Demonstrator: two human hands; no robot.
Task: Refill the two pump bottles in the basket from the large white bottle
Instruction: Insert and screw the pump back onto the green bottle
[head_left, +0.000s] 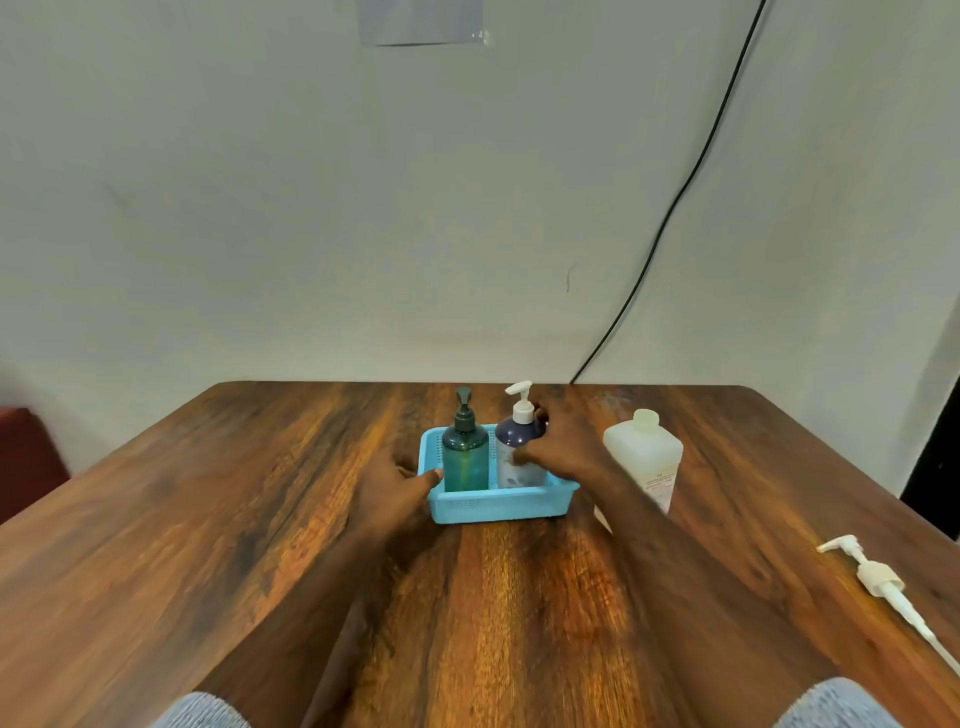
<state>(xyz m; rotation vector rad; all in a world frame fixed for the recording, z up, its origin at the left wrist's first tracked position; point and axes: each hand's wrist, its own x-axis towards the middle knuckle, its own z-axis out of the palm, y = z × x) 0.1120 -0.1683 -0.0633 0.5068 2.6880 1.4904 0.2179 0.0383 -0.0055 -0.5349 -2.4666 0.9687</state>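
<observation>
Two pump bottles upright in light-blue perforated plastic basket (498, 501) mid wooden table (208, 519): translucent teal bottle (465, 457) at nine o'clock, dark-blue white-pump bottle (519, 452) at three. Right hand (563, 449) curled round dark-blue bottle; left hand (400, 486), fingers relaxed, touching basket's nine-o'clock rim. Uncapped large white bottle (647, 457) just right of basket, behind right forearm; loose white pump (878, 577) at four o'clock.
</observation>
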